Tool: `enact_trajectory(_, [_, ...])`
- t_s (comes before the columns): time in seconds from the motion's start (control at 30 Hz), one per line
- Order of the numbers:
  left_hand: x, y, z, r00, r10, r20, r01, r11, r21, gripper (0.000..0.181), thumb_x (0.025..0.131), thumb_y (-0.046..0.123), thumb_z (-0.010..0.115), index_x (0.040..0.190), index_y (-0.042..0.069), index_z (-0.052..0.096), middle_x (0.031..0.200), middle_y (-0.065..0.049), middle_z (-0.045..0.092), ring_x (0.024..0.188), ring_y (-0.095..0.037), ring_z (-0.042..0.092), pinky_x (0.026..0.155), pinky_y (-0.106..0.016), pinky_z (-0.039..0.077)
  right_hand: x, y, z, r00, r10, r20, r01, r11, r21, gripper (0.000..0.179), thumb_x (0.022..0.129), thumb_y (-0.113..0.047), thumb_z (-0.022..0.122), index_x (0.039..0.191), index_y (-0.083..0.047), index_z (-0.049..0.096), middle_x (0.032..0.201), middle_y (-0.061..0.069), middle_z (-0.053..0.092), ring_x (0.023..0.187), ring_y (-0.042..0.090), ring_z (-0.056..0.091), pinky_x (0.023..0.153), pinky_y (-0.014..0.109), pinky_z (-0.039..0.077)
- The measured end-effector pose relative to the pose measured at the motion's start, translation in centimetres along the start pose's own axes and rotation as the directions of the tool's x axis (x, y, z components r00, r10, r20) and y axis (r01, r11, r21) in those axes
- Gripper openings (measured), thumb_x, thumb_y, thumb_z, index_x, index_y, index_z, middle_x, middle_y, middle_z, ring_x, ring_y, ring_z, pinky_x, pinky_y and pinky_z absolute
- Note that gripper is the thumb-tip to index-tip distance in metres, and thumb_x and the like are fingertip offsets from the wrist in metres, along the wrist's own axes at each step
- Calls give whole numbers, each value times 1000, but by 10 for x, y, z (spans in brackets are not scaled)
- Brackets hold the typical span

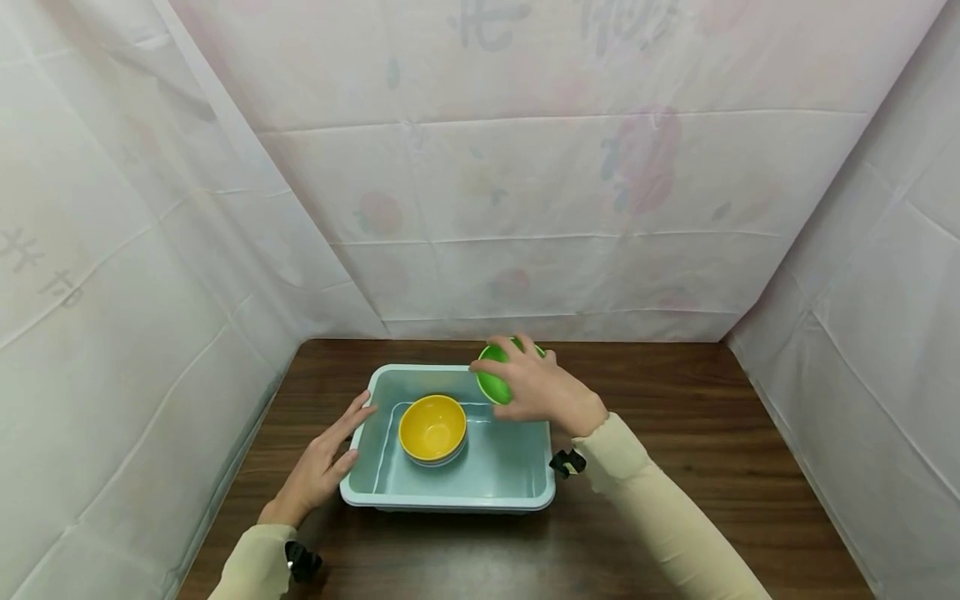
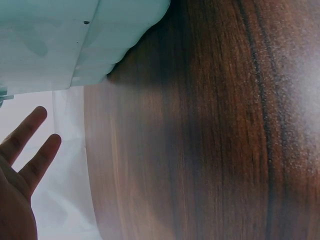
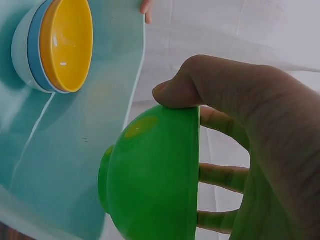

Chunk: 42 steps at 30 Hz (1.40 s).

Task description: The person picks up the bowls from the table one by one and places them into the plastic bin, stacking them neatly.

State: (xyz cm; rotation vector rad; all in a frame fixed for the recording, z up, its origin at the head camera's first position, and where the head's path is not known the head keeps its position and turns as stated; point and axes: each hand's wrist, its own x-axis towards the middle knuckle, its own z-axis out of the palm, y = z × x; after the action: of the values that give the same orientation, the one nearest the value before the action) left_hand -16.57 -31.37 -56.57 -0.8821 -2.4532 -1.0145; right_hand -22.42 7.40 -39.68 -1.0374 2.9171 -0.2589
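Note:
My right hand grips a green bowl by its rim, thumb on the near side and fingers across the opening. It holds the bowl over the back right corner of a pale blue-green plastic basin. Inside the basin stands a nested stack: a yellow bowl on top, a blue bowl under it and a pale bowl outermost. At the basin's left side is my left hand, fingers spread and fairly straight, fingertips right at the rim.
The basin sits on a dark wood-grain table. White printed cloth hangs behind the table and along both sides. A small black device is strapped at each wrist, beside the cream sleeves.

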Motion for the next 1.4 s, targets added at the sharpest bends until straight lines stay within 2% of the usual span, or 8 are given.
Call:
enact_trajectory(0.23, [1,-2,0,1000,-4,-2,4,1000,-5,57,102,20,55,157,11,44,168,-13,32,155,-11,31,119,-10,19,6,-3,3,1000,-3,1,3,1000,9,63,85,-37,77,144,-39,56,161,5,34,143,39,33,88,63,50])
enact_trajectory(0.5, [-1,-1,1,1000,-22,1,22,1000,-1,59,100,20,56,157,13,44,168,-11,33,154,-8,31,118,-8,19,10,-8,12,998,-60,7,60,998,23,62,85,-38,76,144,-38,56,160,5,35,143,41,33,85,61,50])
enact_trajectory(0.77, [1,1,-1,1000,-13,2,13,1000,4,57,101,22,55,157,12,44,168,-12,33,155,-10,31,119,-9,19,13,-16,22,990,-134,33,134,991,-27,59,87,-37,76,143,-39,56,162,7,35,145,44,33,88,69,48])
enact_trajectory(0.93, [0,3,-2,1000,-18,7,18,1000,3,58,101,21,57,157,13,44,168,-12,33,155,-10,30,118,-8,19,15,-20,26,985,-168,39,169,985,-38,58,88,-38,74,144,-38,57,163,8,34,146,44,33,88,71,48])
enact_trajectory(1.2, [-1,4,-1,999,-38,13,38,999,7,60,99,19,58,158,15,44,168,-10,32,154,-8,30,117,-7,19,19,-18,29,978,-207,9,207,977,-56,58,88,-39,72,144,-40,57,164,7,34,145,41,35,84,67,50])
enact_trajectory(1.4, [0,3,-1,999,-37,13,37,999,7,61,99,19,59,158,15,44,168,-10,33,154,-7,30,118,-7,19,22,-18,31,975,-223,25,224,974,-41,60,88,-35,72,145,-36,57,165,9,34,147,44,34,86,70,50])
